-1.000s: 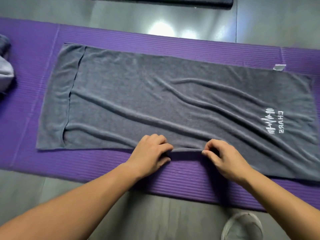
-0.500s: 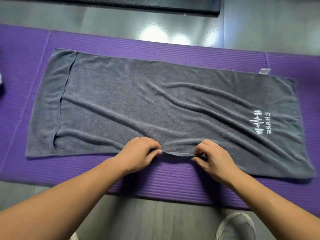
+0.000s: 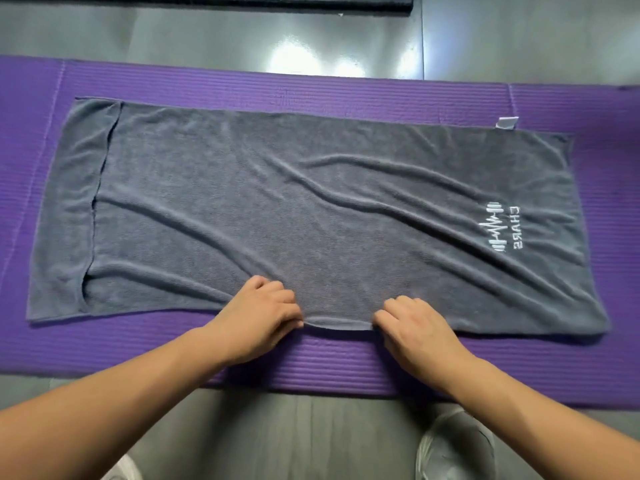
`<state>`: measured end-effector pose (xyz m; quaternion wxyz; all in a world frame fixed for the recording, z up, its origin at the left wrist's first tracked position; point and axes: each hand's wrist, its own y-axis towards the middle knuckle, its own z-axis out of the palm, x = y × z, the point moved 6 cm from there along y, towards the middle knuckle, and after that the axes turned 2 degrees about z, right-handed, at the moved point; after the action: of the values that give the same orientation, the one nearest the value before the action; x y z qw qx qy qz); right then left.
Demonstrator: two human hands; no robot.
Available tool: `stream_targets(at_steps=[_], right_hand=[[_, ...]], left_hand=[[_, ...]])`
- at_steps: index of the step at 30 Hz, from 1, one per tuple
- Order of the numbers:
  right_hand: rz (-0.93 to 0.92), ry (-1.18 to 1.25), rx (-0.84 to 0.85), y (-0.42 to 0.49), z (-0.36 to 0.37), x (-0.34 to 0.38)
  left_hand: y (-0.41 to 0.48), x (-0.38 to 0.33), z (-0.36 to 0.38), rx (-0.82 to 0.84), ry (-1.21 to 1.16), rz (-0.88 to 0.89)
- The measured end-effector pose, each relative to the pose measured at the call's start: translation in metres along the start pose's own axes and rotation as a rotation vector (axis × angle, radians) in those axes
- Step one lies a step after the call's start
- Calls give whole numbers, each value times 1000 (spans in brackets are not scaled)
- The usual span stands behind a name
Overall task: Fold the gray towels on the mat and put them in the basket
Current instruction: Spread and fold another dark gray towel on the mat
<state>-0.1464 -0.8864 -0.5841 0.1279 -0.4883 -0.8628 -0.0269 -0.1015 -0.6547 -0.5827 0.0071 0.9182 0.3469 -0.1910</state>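
- One gray towel (image 3: 311, 209) is lying spread open lengthwise along the purple mat (image 3: 346, 95), covering the mat's middle and leaving purple showing on every side.
- Long soft wrinkles are running slantwise across the cloth, from the mat's left half toward its near right corner.
- Toward the mat's left end, a narrow band (image 3: 69, 202) of the towel is lying set off by a dark line; whether it is folded over or sewn cannot be told.
- Toward the mat's right end, a white stitched logo (image 3: 504, 230) of a barbell, a pulse line and letters is sitting sideways on the cloth.
- A small white tag (image 3: 506, 122) is sticking out from the towel's far right corner onto the mat.
- Both hands are gripping the towel's near long edge around the mat's middle. The left hand (image 3: 258, 320) is pinching the hem with curled fingers, and the right hand (image 3: 415, 330) is pinching it close by, with a short stretch of hem bowing between them.
- A gray shoe (image 3: 457, 445) is resting on the gray floor (image 3: 311, 438) on the near side of the mat.
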Motion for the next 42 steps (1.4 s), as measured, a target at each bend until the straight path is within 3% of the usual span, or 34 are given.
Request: stream_targets(at_steps=[5, 9, 14, 17, 20, 24, 28, 34, 37, 40, 42], right_hand=[[1, 11, 28, -29, 1, -14], [80, 179, 10, -45, -8, -28], [704, 365, -217, -74, -27, -108], [1073, 342, -319, -109, -33, -155], [1406, 290, -278, -146, -42, -187], [1596, 316, -196, -178, -53, -216], [1629, 425, -201, -199, -44, -238], [1417, 721, -480, -206, -46, -248], [1333, 1016, -664, -208, -56, -247], [1280, 1456, -610, -204, -53, -236], [1300, 1564, -525, -210, -44, -233]], left_hand=[[5, -11, -4, 8, 55, 95], [19, -18, -10, -16, 39, 103], [70, -33, -11, -52, -12, -6], [99, -54, 5, 70, -7, -52], [118, -79, 25, 220, 60, -39], [127, -95, 41, 265, 121, -83], [138, -106, 46, 271, 132, -88], [166, -130, 49, 217, 91, 15], [174, -137, 56, 225, 85, -2], [176, -139, 58, 245, 65, -44], [177, -140, 58, 242, 38, -57]])
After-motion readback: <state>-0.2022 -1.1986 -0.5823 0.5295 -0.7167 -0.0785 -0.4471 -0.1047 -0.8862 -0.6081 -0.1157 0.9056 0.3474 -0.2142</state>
